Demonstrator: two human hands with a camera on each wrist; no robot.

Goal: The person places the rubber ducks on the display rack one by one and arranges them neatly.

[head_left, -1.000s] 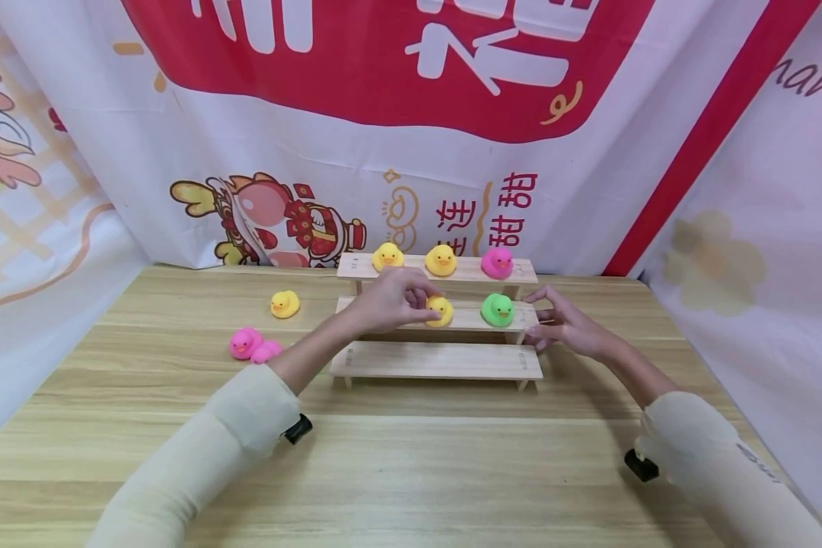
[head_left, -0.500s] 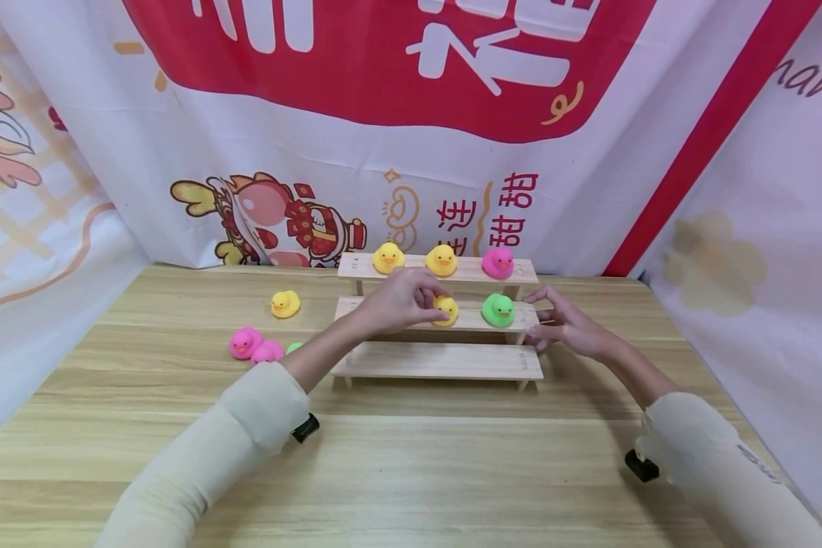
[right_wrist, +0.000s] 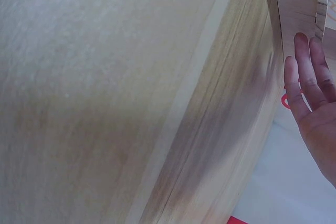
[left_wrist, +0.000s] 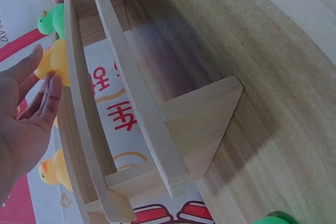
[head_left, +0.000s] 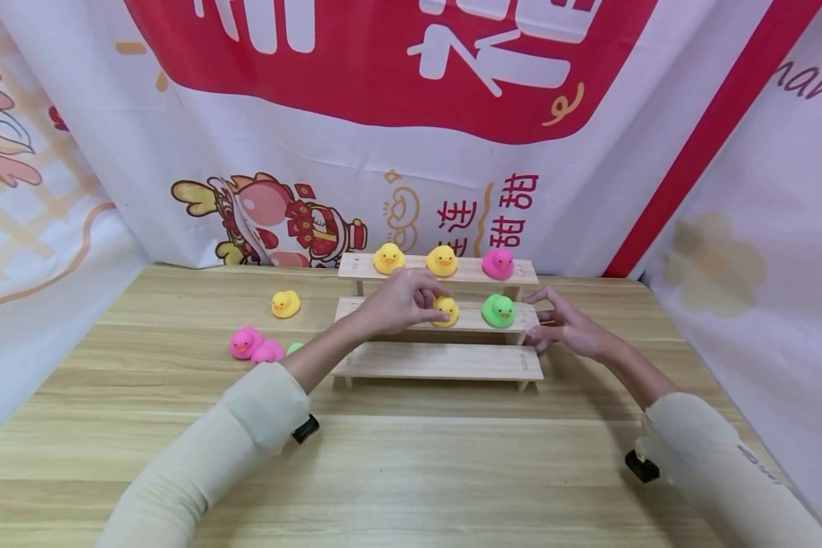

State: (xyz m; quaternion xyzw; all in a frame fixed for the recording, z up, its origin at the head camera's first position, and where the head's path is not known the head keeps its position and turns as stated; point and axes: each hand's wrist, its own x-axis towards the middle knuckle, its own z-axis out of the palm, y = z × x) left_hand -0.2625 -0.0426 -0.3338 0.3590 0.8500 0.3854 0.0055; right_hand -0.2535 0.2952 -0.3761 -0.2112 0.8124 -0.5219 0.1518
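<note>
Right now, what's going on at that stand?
A person's left hand pinches a yellow duck on the middle tier of a wooden stand, beside a green duck. The right hand is at the stand's right end. Two yellow ducks and a pink duck sit on the top tier; more ducks are on the table to the left.

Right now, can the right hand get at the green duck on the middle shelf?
Probably yes: the right hand is at the right end of the shelf, nothing shows between hand and green duck, and the left hand holds a yellow duck beyond.
</note>
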